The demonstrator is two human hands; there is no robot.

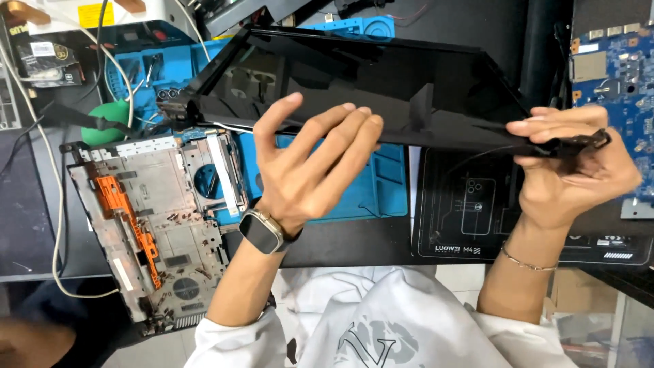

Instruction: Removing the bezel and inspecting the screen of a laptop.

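Held up flat over the bench: black laptop screen panel (381, 82), its right hinge corner pinched in the right hand (579, 174). Left hand (310, 167) open, fingers spread, tips against the panel's near edge. Below at left, stripped laptop base (157, 225) on a blue mat (368, 191); circuit board (616, 82) far right.

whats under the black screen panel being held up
Under the black screen panel a blue work mat and a black mat show below its edge. What lies directly beneath it is covered.
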